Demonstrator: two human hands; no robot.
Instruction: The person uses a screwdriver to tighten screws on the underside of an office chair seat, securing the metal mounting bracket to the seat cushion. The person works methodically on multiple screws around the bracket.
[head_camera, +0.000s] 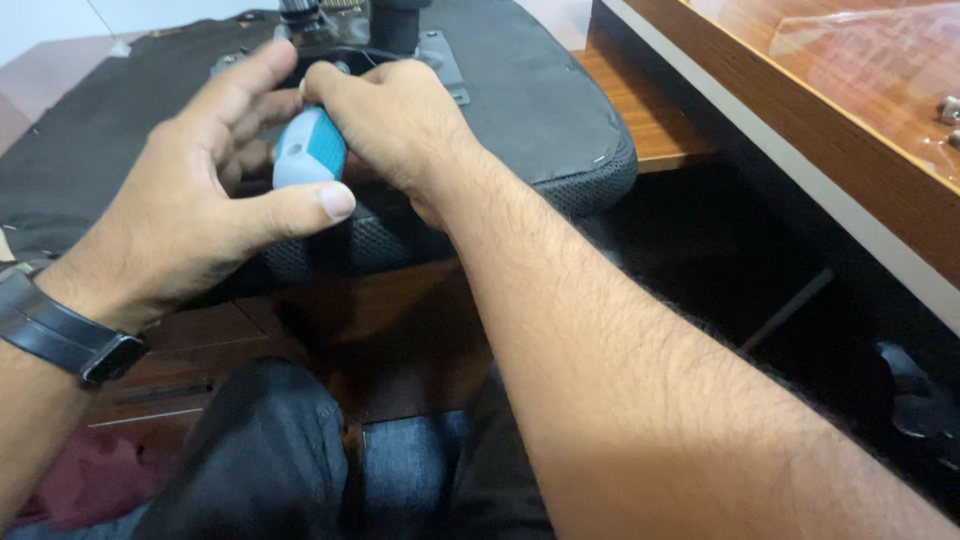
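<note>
Right hand (395, 120) wraps fingers round a blue-and-white screwdriver handle (310, 148), tip down at the metal bracket (440, 55) on an upturned chair seat (540, 110). Left hand (190, 200), fingers spread, steadies the handle end w/ thumb. Looks mid-screwing; next calls for firm, straight turning.

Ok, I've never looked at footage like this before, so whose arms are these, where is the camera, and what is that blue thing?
There is no machine here. The single picture comes from a camera worn on a person's head, looking down at their own two bare hands.

The right hand is wrapped around a screwdriver handle, blue and light grey, whose tip is hidden behind the fingers. The left hand, with a dark wristwatch on its wrist, is spread open beside the handle, thumb just under it.

Both work over an upturned chair seat, dark grey and padded, with a metal mounting plate at its middle. A wooden desk runs along the right, and the person's knees in dark jeans show at the bottom.
</note>
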